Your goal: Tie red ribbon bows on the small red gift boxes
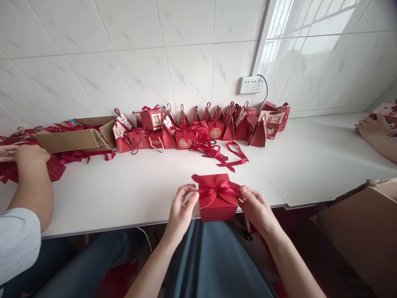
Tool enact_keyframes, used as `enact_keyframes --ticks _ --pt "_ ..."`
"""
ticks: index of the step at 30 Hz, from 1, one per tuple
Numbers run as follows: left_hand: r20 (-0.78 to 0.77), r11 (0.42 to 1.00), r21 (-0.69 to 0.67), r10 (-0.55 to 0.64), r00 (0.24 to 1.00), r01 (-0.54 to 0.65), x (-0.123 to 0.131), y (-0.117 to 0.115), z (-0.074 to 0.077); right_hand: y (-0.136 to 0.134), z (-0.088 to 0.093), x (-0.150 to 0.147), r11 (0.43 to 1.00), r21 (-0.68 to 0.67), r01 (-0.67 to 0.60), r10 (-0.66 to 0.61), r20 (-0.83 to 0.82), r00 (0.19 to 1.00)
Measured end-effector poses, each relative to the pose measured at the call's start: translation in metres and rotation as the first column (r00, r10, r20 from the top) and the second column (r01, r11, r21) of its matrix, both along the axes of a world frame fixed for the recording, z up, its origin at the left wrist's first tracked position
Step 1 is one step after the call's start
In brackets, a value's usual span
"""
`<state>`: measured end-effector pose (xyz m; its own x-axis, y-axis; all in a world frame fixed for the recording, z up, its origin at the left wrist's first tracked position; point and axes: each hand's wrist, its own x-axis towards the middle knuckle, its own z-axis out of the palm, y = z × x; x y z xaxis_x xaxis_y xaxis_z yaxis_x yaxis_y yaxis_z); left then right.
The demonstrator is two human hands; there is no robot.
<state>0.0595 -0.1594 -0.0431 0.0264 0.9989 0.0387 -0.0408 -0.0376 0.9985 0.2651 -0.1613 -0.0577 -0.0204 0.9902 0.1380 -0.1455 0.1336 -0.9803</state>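
White table (139,194) against a tiled wall, seen from above. Left fingers (187,191) are curled, thumb and forefinger closed on the left end of the ribbon (218,188) tied across a red box (217,207). Right fingers (246,193) are likewise bent and closed on the ribbon's right end. Left hand (180,209) and right hand (256,207) flank the box, palms facing inward, forearms rising from the lower edge. The box stands at the table's near edge, between the hands, above the lap. Beyond it lie loose ribbons (231,159), then a row of small red boxes (186,132) along the wall below a socket (252,84). An open carton (72,138) lies at far left, where a co-worker's hand (29,155) rests on red pieces. Another person's hand (370,124) is at far right.
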Motion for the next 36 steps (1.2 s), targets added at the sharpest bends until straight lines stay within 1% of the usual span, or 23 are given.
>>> enact_keyframes --ticks 3,4,6,8,9,10,11,13,14,15,17,19,21,23,25,27,30,32,34,36 --pt "-0.017 0.997 0.046 -0.061 0.998 0.062 0.000 -0.004 0.001 0.003 -0.002 0.004 0.999 -0.007 0.054 -0.055 -0.108 0.993" --pt "-0.044 0.994 0.058 -0.089 0.995 0.092 0.000 -0.004 0.001 0.003 -0.003 0.004 0.998 0.006 0.070 -0.069 -0.102 0.992" --pt "-0.100 0.989 0.051 -0.133 0.986 0.138 -0.001 -0.001 -0.001 0.003 -0.005 0.001 0.999 0.020 0.027 -0.026 -0.060 0.998" --pt "-0.124 0.993 0.035 -0.111 0.986 0.117 -0.006 0.008 -0.004 -0.001 -0.005 -0.003 0.999 0.035 -0.021 0.021 0.012 1.000" --pt "-0.131 0.997 0.040 -0.059 0.990 0.065 -0.010 0.014 -0.006 -0.005 -0.004 -0.004 0.999 0.043 -0.013 0.010 0.057 0.998" --pt "-0.138 0.998 0.054 0.034 0.990 -0.027 -0.015 0.019 -0.007 -0.009 -0.003 -0.005 0.999 0.047 0.010 -0.014 0.099 0.995" --pt "-0.142 0.987 0.075 0.154 0.978 -0.144 -0.021 0.024 -0.008 -0.013 -0.001 -0.005 0.998 0.046 0.038 -0.043 0.127 0.991" --pt "-0.140 0.929 0.116 0.365 0.921 -0.350 -0.031 0.031 -0.007 -0.019 0.002 -0.003 0.996 0.028 0.086 -0.089 0.140 0.986" --pt "-0.138 0.903 0.131 0.424 0.895 -0.408 -0.035 0.032 -0.006 -0.021 0.004 -0.002 0.994 0.011 0.109 -0.110 0.138 0.984" --pt "-0.136 0.891 0.140 0.448 0.883 -0.431 -0.037 0.032 -0.004 -0.022 0.005 0.000 0.990 -0.003 0.143 -0.141 0.145 0.979" --pt "-0.153 0.908 0.151 0.411 0.899 -0.390 -0.038 0.028 0.000 -0.019 0.006 0.000 0.974 -0.003 0.227 -0.222 0.196 0.955" --pt "-0.205 0.939 0.156 0.334 0.920 -0.307 -0.033 0.023 0.005 -0.011 0.004 -0.002 0.965 0.029 0.261 -0.260 0.246 0.934" --pt "-0.254 0.963 0.144 0.257 0.932 -0.227 -0.025 0.020 0.008 -0.002 0.001 -0.006 0.977 0.083 0.195 -0.210 0.255 0.944" --pt "-0.257 0.977 0.125 0.198 0.946 -0.170 -0.019 0.021 0.008 0.008 -0.003 -0.011 0.989 0.127 0.072 -0.104 0.266 0.958" --pt "-0.216 0.983 0.102 0.171 0.961 -0.152 -0.016 0.026 0.007 0.016 -0.005 -0.018 0.990 0.134 -0.048 0.007 0.293 0.956" --pt "-0.177 0.985 0.077 0.168 0.970 -0.157 -0.016 0.031 0.005 0.022 -0.005 -0.023 0.985 0.116 -0.127 0.088 0.292 0.952" --pt "-0.172 0.991 0.053 0.131 0.976 -0.124 -0.019 0.036 0.005 0.029 -0.006 -0.030 0.974 0.108 -0.197 0.169 0.226 0.959" --pt "-0.179 0.994 0.074 0.094 0.979 -0.082 -0.020 0.035 0.008 0.034 -0.007 -0.032 0.963 0.135 -0.233 0.206 0.192 0.960" --pt "-0.179 0.992 0.112 0.085 0.980 -0.066 -0.020 0.033 0.013 0.038 -0.008 -0.033 0.951 0.165 -0.261 0.225 0.206 0.952" --pt "-0.177 0.987 0.145 0.094 0.980 -0.069 -0.019 0.031 0.018 0.043 -0.008 -0.032 0.944 0.182 -0.276 0.223 0.266 0.938"
